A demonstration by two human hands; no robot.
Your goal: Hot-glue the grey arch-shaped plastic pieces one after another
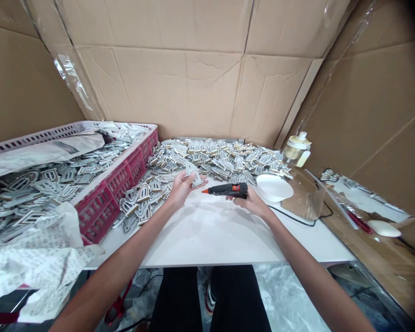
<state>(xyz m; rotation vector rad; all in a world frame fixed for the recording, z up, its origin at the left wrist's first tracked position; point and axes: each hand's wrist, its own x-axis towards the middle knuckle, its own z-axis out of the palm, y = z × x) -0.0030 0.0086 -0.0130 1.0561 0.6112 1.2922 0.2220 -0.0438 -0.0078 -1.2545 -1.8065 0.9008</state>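
L hand [181, 187]: grip clamped on 1 grey arched piece [194, 174]; thumb on its near face, fingers partly hidden behind; back of piece n/v.
R hand [251, 200]: grip closed round handle of glue gun [224, 189]; handle mostly covered by hand, trigger hard to make out.
Nozzle: orange tip pts to L hand, just beside piece; contact n/v, gap looks small. Any glue at tip too small to tell.
Piece loc.: above white surface [210, 237], in front of pile [214, 157] of similar pcs; lower ones hidden by upper, count unclear.
Pink crate [105, 203]: L side, cut off by frame edge; full of similar pcs, partly under newspaper [44, 154].
Crumpled paper [38, 267]: near corner of crate, hides part of it; print illegible.
White bowl [275, 196]: just beyond R hand; contents can't tell.
Cable [307, 224]: black, runs R of bowl; part hidden behind R arm.
Clear container [295, 151]: far R, by pile; yellowish inside, blurry.
Below surface: red-handled item [115, 311], partly behind L forearm, type unclear.
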